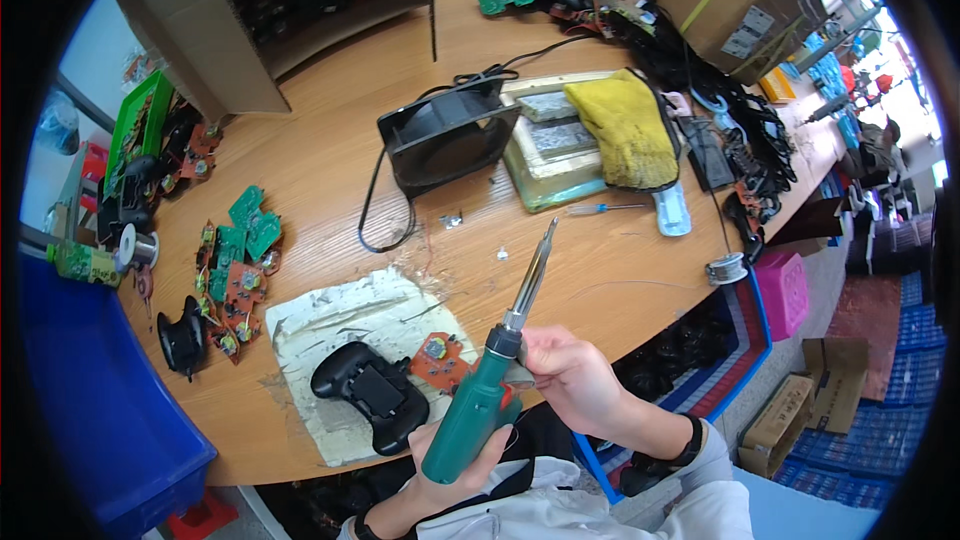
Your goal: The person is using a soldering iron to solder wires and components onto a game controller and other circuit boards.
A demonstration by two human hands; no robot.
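A green soldering gun [466,430] with a black collar and a long metal tip is held in front of me, tilted with the tip up and away. Its handle is wrapped by my left hand [432,468]. At the collar, my right hand [572,368] closes its fingers against the tool's side, where a small grey piece shows; its kind is unclear. Just left of the tool, a black game controller [345,372] lies on a stained white sheet [300,330]. Beside the controller sits an orange circuit board [438,360], partly behind the tool.
Beyond stand a black fan [440,135] and a yellow glove [625,130] on a pale box. Green circuit boards [255,225] lie left, near a blue bin [90,370]. A solder spool [725,268] and screwdriver [605,208] lie right. Cardboard boxes [740,5] stand behind.
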